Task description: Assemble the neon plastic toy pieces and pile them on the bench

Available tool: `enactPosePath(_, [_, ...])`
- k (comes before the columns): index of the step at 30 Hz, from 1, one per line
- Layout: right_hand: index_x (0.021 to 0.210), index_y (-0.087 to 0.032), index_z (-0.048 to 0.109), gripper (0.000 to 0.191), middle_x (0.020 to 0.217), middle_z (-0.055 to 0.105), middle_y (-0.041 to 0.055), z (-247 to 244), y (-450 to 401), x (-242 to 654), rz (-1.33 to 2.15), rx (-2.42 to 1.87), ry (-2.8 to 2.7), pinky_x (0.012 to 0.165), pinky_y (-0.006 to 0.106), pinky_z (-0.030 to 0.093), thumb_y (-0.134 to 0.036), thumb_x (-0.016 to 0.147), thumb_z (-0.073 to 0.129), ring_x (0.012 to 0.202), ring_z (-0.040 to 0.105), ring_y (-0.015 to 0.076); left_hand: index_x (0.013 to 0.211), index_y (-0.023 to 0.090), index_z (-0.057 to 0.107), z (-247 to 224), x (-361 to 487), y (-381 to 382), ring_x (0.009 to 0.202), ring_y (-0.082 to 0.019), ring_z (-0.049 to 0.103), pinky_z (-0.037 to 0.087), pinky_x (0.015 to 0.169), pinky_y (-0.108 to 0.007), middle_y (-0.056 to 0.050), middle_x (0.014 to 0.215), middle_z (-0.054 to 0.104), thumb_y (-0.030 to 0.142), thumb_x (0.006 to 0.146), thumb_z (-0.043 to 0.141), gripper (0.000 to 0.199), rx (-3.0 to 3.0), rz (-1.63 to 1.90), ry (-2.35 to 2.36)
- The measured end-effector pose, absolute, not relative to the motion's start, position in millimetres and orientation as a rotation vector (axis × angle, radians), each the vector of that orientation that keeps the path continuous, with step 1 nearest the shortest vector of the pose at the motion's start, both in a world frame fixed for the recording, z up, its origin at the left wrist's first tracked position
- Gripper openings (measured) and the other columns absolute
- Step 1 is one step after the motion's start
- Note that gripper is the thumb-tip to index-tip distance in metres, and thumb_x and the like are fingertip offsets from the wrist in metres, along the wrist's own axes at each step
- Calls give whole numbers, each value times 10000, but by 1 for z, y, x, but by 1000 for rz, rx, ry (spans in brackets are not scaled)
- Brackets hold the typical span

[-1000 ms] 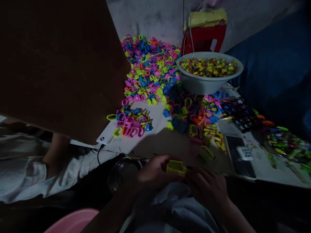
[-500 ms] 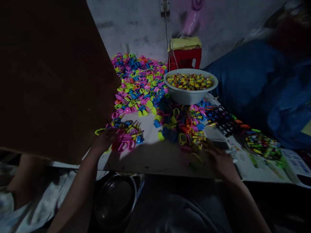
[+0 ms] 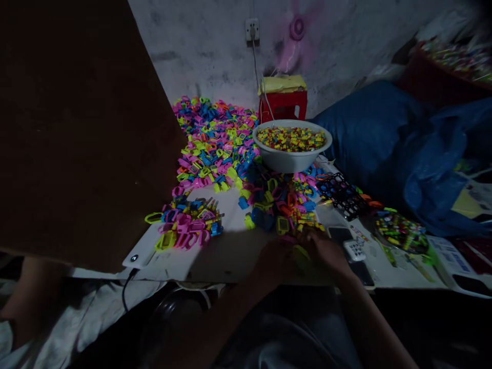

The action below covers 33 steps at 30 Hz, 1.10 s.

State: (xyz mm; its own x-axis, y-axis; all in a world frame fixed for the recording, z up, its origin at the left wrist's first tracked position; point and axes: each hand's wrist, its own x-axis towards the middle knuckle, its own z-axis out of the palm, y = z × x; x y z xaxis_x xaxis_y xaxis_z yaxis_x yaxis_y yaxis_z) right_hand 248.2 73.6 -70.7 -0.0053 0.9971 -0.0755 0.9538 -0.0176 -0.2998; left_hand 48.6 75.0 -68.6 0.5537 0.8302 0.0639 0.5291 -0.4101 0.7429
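Observation:
In the shadow at the table's front, my left hand [image 3: 274, 259] is beside a small heap of plastic toy watches [image 3: 283, 224], close to my right hand. My right hand [image 3: 326, 252] reaches in from the other side, its fingertips at small yellow-and-red pieces [image 3: 309, 223] that look like wrapped candies. A yellow-green toy watch [image 3: 302, 254] lies dimly between the two hands. Darkness hides the fingers of both, so any hold is unclear. To the left sits another cluster of toy watches [image 3: 190, 230], pink, blue and yellow, with thin tubes among them.
Behind, a large pile of toy watches [image 3: 215, 138] spreads to the wall. A grey basin [image 3: 290, 161] holds wrapped pieces. A tall brown board [image 3: 88, 133] blocks the left. Phones [image 3: 361, 273], a black rack [image 3: 342, 195], a plate of pieces [image 3: 403, 248] and blue sacks [image 3: 369, 128] lie right.
My left hand has left the left cluster and moved right, to beside my right hand. My right hand has shifted slightly inward. The camera view has tilted up and turned a little right.

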Motion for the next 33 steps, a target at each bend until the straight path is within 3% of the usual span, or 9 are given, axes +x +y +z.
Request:
enactPosePath(3, [977, -203, 582, 239, 896, 679, 85, -74, 68, 254, 367, -2147, -1966, 644, 283, 395, -326, 932, 382, 796, 637, 217, 1086, 195, 667, -83, 46, 77, 1093, -285, 545, 408, 968, -420, -110, 1171, 622, 188, 747, 636, 341, 2085, 558, 1131])
enactPosePath(6, [1110, -183, 541, 348, 819, 671, 53, -78, 52, 253, 496, -2033, -1713, 596, 277, 432, -444, 913, 422, 685, 632, 202, 990, 165, 653, -88, 27, 75, 1056, -264, 557, 426, 942, -392, -106, 1091, 637, 220, 705, 682, 291, 2026, 564, 1201])
enactPosePath(10, [1125, -188, 596, 410, 1030, 687, 85, -74, 16, 220, 784, -1542, -1457, 744, 298, 518, -505, 882, 501, 906, 655, 225, 884, 161, 544, -77, 12, 60, 739, -180, 600, 489, 679, -306, -44, 794, 634, 506, 820, 549, 351, 1566, 624, 1259])
enactPosePath(14, [1172, -210, 616, 326, 1148, 670, 90, -57, -11, 176, 972, -1259, -1470, 875, 299, 512, -391, 927, 502, 1060, 624, 222, 954, 163, 507, -53, 10, 43, 639, -141, 567, 453, 587, -258, -16, 743, 597, 696, 842, 391, 557, 1109, 716, 1040])
enactPosePath(17, [1192, -239, 606, 300, 1219, 643, 74, -46, -14, 163, 919, -1225, -1503, 914, 296, 502, -354, 941, 487, 1119, 600, 212, 1125, 169, 500, -31, 7, 34, 736, -146, 555, 451, 659, -263, -34, 862, 598, 666, 870, 387, 570, 1243, 747, 1004])
enactPosePath(21, [1113, -217, 608, 270, 1044, 697, 77, -39, -13, 166, 734, -1396, -1428, 746, 267, 549, -381, 933, 493, 925, 665, 197, 1316, 228, 462, -3, -3, 28, 963, -172, 544, 424, 861, -277, -47, 1093, 590, 495, 864, 568, 536, 1511, 693, 989])
enactPosePath(26, [963, -217, 633, 253, 869, 716, 59, -29, -18, 171, 640, -1481, -1525, 603, 256, 548, -441, 887, 544, 723, 679, 187, 983, 181, 633, 18, -9, 28, 773, -155, 543, 391, 632, -217, 13, 833, 620, 463, 610, 806, 498, 1528, 553, 1221])
enactPosePath(29, [924, -221, 642, 259, 849, 722, 54, -27, -20, 171, 596, -1486, -1564, 550, 242, 543, -462, 863, 572, 693, 687, 185, 901, 179, 636, 26, -9, 29, 754, -154, 557, 373, 606, -212, 16, 817, 631, 455, 597, 805, 444, 1625, 535, 1293])
enactPosePath(33, [898, -234, 646, 209, 853, 720, 44, -27, -19, 173, 515, -1443, -1679, 592, 243, 558, -430, 861, 583, 738, 695, 181, 834, 172, 641, 34, -11, 28, 764, -174, 574, 372, 604, -224, -10, 823, 636, 452, 602, 793, 395, 1818, 521, 1320])
